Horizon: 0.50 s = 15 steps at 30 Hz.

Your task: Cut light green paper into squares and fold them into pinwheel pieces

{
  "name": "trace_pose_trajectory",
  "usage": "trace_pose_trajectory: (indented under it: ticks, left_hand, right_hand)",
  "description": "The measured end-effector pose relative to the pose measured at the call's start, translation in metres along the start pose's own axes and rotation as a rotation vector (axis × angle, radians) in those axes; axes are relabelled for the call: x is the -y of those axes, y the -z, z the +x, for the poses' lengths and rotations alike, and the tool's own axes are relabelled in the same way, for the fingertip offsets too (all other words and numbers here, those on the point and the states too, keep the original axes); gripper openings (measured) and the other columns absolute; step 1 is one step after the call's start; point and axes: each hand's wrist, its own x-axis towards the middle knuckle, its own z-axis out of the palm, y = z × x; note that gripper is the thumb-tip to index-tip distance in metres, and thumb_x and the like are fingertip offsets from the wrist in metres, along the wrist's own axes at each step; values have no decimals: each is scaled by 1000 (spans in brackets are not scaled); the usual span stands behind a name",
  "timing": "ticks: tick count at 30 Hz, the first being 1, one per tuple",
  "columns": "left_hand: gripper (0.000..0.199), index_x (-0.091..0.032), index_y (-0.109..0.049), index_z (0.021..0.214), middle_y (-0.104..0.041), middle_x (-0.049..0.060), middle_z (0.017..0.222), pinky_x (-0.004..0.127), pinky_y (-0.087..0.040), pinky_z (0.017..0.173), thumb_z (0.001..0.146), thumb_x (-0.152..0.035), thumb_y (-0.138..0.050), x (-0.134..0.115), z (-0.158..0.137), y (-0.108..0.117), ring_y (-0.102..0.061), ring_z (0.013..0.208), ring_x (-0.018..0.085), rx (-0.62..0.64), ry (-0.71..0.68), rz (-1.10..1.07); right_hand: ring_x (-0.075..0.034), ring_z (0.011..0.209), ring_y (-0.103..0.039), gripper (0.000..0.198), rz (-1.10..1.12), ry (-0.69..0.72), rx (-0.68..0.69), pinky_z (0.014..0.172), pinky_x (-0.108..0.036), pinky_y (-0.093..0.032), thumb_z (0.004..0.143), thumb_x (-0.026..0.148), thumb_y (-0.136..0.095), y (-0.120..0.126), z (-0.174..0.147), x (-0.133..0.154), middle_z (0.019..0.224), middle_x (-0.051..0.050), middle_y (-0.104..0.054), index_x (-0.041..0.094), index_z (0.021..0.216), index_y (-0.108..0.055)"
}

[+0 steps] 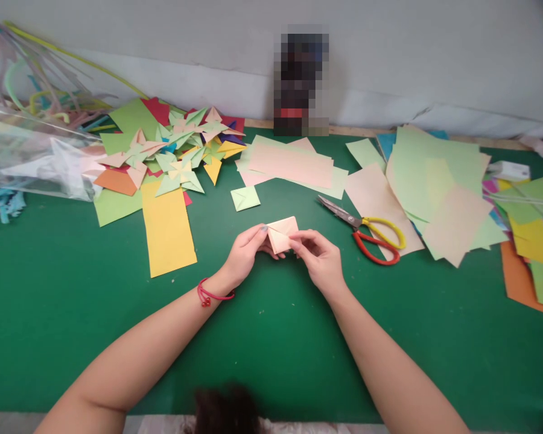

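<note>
Between both hands, above the green table, is a small folded piece of pale peach paper with crease lines across its face. My left hand pinches its left side, thumb on top and fingers underneath. At the lower right edge, my right hand grips the same paper between thumb and fingers. A small folded light-green paper lies flat just beyond my left hand. To the right of my right hand rest scissors with one yellow and one red handle, blades slightly apart and pointing to the upper left.
Folded paper stars are heaped at the back left, near a yellow sheet and a clear plastic bag. Pink and green strips lie at the back. Loose sheets spread on the right. A pixelated dark object stands against the wall.
</note>
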Motion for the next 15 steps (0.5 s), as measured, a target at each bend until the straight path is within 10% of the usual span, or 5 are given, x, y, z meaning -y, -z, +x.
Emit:
trace_pose_trajectory:
  ticks: [15]
  left_hand:
    - [30,-14,-57,78,-65,6,71,31,-50,58,88,-39,-44,0,0,1,-62,60,16,54,-22,15]
  right_hand:
    - [-13,66,-56,16,37,-14,0,60,-26,-46,76,36,-64,1,1,-3,80,0,-63,24,87,-67]
